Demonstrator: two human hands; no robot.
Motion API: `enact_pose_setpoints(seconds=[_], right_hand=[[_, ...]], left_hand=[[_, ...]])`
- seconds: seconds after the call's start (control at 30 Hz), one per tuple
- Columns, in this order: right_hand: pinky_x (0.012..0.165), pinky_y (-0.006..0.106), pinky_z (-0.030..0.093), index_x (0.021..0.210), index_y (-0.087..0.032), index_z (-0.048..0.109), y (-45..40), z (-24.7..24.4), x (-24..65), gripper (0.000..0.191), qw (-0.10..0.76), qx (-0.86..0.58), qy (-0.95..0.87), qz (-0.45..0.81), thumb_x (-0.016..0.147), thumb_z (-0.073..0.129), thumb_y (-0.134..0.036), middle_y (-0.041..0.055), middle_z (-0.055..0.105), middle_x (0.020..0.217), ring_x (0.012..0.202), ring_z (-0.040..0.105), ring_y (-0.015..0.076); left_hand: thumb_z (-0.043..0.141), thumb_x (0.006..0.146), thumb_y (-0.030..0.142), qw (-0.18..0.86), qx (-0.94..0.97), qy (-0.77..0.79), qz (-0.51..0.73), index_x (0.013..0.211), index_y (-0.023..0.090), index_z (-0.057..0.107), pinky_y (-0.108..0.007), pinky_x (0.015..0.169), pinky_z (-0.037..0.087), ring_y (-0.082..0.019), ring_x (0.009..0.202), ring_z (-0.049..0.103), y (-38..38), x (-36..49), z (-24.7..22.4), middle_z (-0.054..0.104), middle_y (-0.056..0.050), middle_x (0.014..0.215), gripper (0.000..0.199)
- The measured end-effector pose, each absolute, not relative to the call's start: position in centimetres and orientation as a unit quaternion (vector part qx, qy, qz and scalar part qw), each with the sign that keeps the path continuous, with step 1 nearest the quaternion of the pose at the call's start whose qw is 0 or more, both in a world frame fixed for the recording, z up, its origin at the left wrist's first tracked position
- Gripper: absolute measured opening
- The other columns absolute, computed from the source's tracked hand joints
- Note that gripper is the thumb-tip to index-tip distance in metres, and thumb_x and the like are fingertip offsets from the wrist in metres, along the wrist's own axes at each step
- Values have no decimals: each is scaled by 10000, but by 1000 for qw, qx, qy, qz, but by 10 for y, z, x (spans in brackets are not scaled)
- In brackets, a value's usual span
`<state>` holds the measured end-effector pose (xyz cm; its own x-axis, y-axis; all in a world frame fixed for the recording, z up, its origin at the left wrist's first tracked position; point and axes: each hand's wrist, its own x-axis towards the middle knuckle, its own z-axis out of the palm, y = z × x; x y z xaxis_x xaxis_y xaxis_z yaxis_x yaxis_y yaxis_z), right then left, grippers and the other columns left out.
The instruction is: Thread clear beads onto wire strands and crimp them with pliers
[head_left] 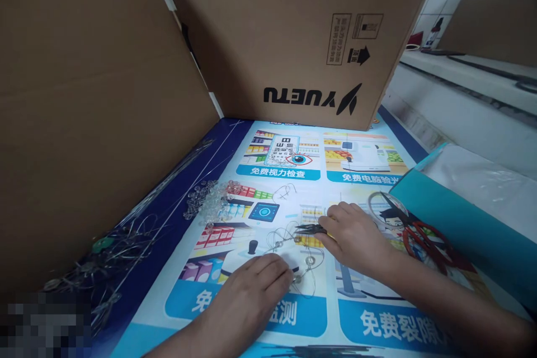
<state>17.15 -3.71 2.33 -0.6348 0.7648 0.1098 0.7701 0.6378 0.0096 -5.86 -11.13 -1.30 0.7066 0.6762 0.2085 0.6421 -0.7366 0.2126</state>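
Observation:
My right hand (352, 235) is closed around small pliers (309, 229), whose dark jaws point left over a loop of thin wire. Clear round beads (310, 260) are threaded along this beaded wire (322, 268), which curls between my hands. With fingers bent together, my left hand (260, 285) pinches the lower left part of the loop; its fingertips hide the exact grip. A pile of loose clear beads (210, 201) lies beyond my left hand. Another thin piece of wire (285, 193) rests farther back on the printed sheet (331, 201).
Tall cardboard panels (293, 28) stand at the back and left. Tangled wires (126, 246) lie along the left panel. On the right are red-handled scissors (436, 246), a clear ring (371, 204) and a teal box (461, 218) with clear plastic inside.

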Motion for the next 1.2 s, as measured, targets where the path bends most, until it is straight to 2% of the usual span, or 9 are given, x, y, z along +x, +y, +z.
enact_pose_setpoints(seconds=[0.23,0.53,0.87,1.0,1.2], right_hand=[[707,329,293,870,-186,596,-37,24,172,253,59,-420,-905,-14,869,427,-374,66,545,821,821,455,208],[713,325,301,875,-183,597,-35,18,174,241,81,-424,-902,-6,863,442,-367,66,553,825,821,466,203],[699,306,316,821,-196,601,-51,23,186,240,47,-435,-898,39,862,436,-366,50,566,789,788,494,182],[708,316,312,811,-198,596,-52,20,187,242,40,-436,-899,34,861,433,-369,54,563,793,790,491,186],[703,318,306,823,-196,592,-51,18,186,233,45,-435,-899,29,862,436,-364,54,562,797,785,486,186]], left_hand=[[474,820,107,45,921,356,154,1130,171,536,-421,809,505,-240,1008,537,-113,-59,-12,599,-83,1115,323],[484,840,133,31,851,436,290,981,167,593,-358,802,479,-192,928,549,-98,-77,-1,623,-71,980,182],[448,846,123,35,879,408,245,968,176,614,-363,750,469,-195,856,561,-81,-67,-1,637,-74,948,212],[433,854,132,30,887,398,232,1027,187,603,-346,717,485,-189,855,573,-70,-57,-3,637,-72,995,249],[456,850,133,44,892,390,222,1116,232,559,-354,778,498,-177,906,585,-59,-48,-12,614,-51,1075,302]])
